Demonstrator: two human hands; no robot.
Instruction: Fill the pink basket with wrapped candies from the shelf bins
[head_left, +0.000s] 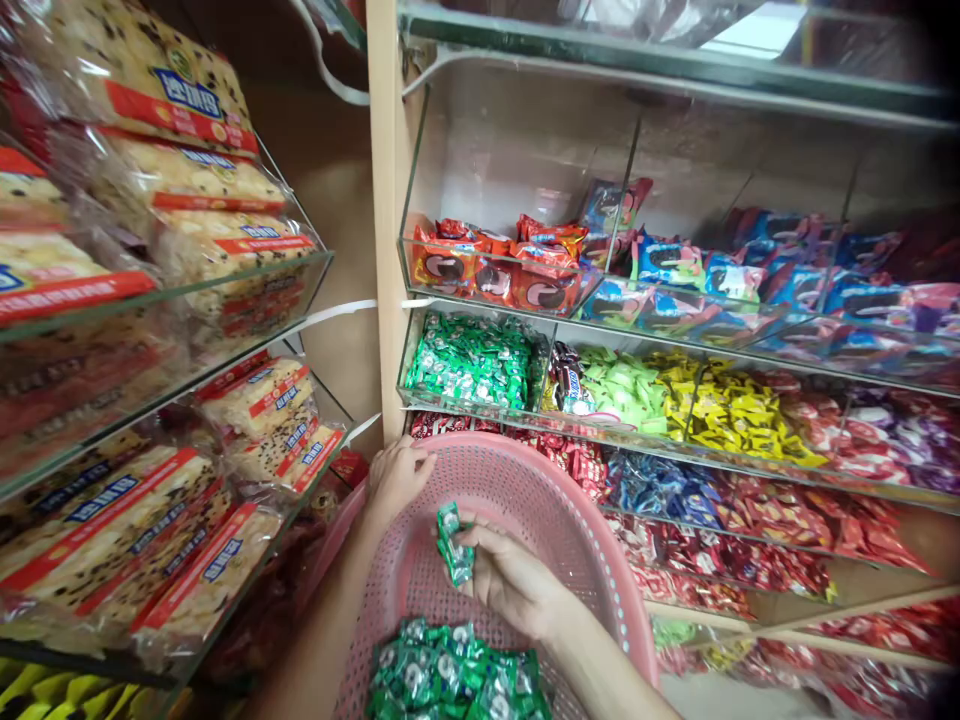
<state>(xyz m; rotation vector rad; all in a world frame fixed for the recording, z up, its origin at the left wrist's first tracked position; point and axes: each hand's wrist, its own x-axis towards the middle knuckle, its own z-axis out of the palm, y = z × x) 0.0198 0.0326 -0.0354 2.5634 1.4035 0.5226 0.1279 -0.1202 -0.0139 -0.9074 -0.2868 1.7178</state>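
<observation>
A pink perforated plastic basket (600, 530) tilts in front of me, with a heap of green-wrapped candies (457, 675) in its near part. My left hand (399, 478) grips the basket's far left rim; some of its fingers are hidden. Inside the basket, above the heap, my right hand (506, 575) has its fingers closed on a green-wrapped candy (454, 545), perhaps more than one. Just beyond the basket's far rim, a clear shelf bin (472, 362) is filled with the same kind of green candies.
Glass shelves on the left hold packs of seeded rice cakes (180, 100). A wooden post (388, 200) stands between the shelf units. To the right, divided bins hold yellow candies (739, 410), light green candies (622, 385) and blue packets (667, 262). Red candies (697, 560) fill lower rows.
</observation>
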